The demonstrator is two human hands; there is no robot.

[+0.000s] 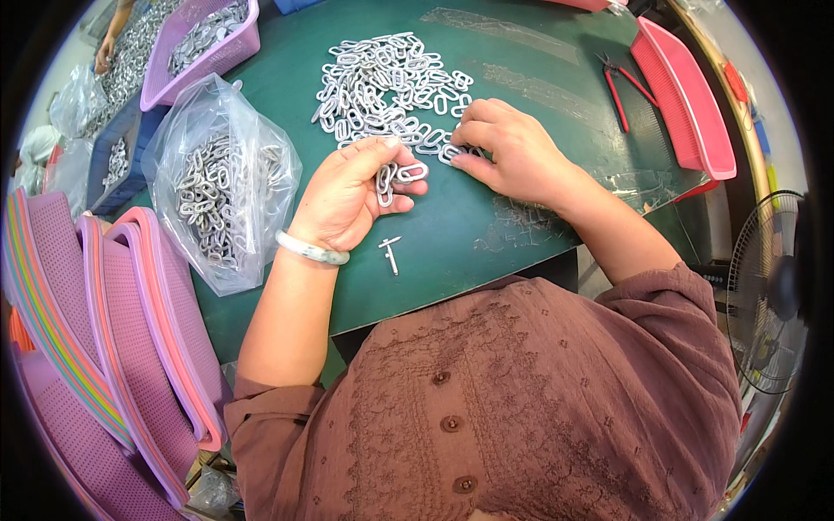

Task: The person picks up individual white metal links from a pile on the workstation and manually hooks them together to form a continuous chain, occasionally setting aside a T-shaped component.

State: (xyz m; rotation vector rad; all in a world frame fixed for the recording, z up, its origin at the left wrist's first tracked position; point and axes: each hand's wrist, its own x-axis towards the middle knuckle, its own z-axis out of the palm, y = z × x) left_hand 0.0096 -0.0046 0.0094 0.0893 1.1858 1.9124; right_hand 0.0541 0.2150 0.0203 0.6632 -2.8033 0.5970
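My left hand [346, 193], with a pale bangle [311, 250] at its wrist, is closed around a few silver oval links [388, 184] that hang between thumb and fingers. To its right, my right hand [511, 149] bends over the near right edge of a pile of similar links [378, 82] on the green tabletop. Its thumb and fingertips close on a link [449, 154] there, partly hidden by the fingers. Two small silver pins [391, 253] lie on the table just below my left hand.
Left of my hands stands a clear plastic bag [221, 191] of links. Beyond it are a purple basket [161, 74] of metal parts and a blue bin [104, 195]. Red-handled pliers [618, 104] and a pink basket [682, 104] lie at right. Stacked purple baskets [165, 304] stand at left; a fan [769, 295] is at far right.
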